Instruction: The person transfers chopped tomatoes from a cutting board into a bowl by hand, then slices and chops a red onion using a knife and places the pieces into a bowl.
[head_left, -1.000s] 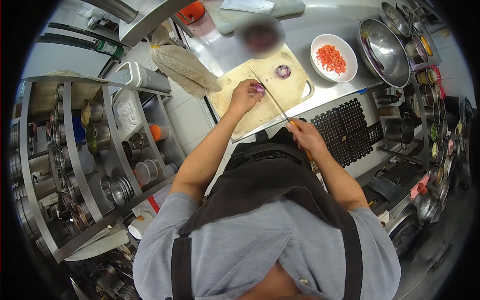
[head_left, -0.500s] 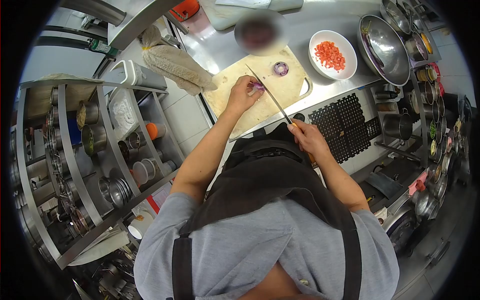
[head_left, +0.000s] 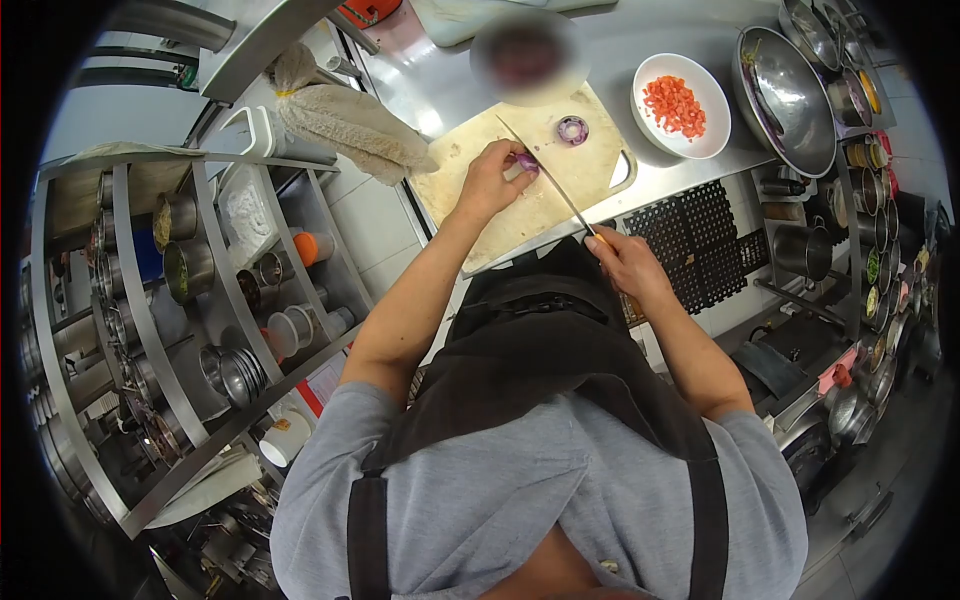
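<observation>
Fingers of left hand (head_left: 492, 182) curled down, pinching a purple onion piece (head_left: 526, 160) against the cutting board (head_left: 480, 215). Right hand (head_left: 625, 262) closed around knife (head_left: 545, 170) handle, blade laid diagonally across board, edge touching the onion beside the left fingertips. Cut onion ring (head_left: 572, 130) lies apart near board's far edge. White bowl of diced red bits (head_left: 681, 106) beside board, steel bowl (head_left: 785, 100) next to it.
</observation>
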